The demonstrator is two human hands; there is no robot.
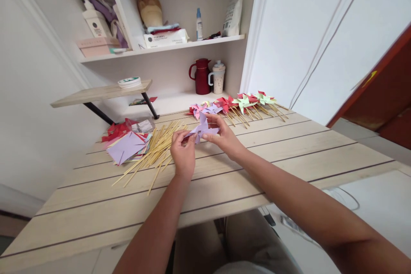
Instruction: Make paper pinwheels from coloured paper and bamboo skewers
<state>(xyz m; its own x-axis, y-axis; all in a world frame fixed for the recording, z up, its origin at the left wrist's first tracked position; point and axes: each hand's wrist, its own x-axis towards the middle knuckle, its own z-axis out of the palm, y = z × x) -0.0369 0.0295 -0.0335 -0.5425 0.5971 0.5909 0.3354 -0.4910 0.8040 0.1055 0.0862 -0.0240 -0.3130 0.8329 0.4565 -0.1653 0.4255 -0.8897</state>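
Both my hands hold a purple paper pinwheel (203, 129) above the wooden table (289, 154). My left hand (183, 152) pinches its left side with fingers closed. My right hand (223, 137) grips its right side, fingers curled round the paper. A heap of thin wooden sticks (154, 147) lies just left of my left hand. Beside the sticks sits a stack of coloured paper squares (126, 145), purple on top. A row of finished pinwheels on sticks (237, 105), pink, red and green, lies at the far side of the table.
A small clear plastic bag (143, 126) lies behind the paper stack. A red jug (201, 77) and a white cup (218, 78) stand at the wall. A small raised shelf (99, 93) holds a round tin (129, 81). Upper shelves carry bottles, boxes and a soft toy.
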